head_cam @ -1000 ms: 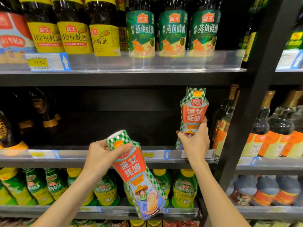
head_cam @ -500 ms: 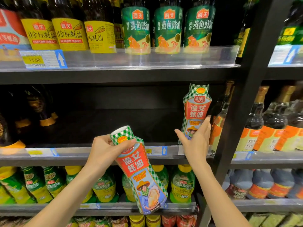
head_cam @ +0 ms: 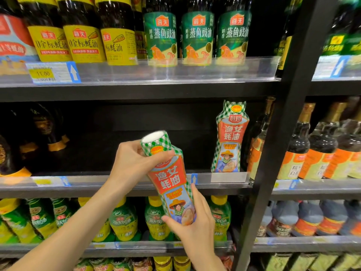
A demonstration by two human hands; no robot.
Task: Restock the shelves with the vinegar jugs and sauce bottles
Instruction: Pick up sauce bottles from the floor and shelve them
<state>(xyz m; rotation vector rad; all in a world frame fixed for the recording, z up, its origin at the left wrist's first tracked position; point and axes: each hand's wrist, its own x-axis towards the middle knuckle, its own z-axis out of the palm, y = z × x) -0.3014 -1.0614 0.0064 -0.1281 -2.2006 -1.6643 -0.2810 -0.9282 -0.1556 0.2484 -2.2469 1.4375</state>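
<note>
Two checkered oyster-sauce bottles are in view. The held bottle [head_cam: 172, 178] is at frame centre, in front of the middle shelf [head_cam: 117, 183] edge, tilted with its white cap toward the upper left. The left hand [head_cam: 134, 163] has its fingers curled round the neck just below the cap. The right hand [head_cam: 195, 225] wraps thumb and fingers round the base. The shelved bottle [head_cam: 229, 137] stands upright at the right end of the middle shelf, apart from both hands. The upper shelf [head_cam: 175, 90] carries three green-label bottles [head_cam: 197, 38] at upper centre and three yellow-label bottles [head_cam: 84, 44] at upper left.
</note>
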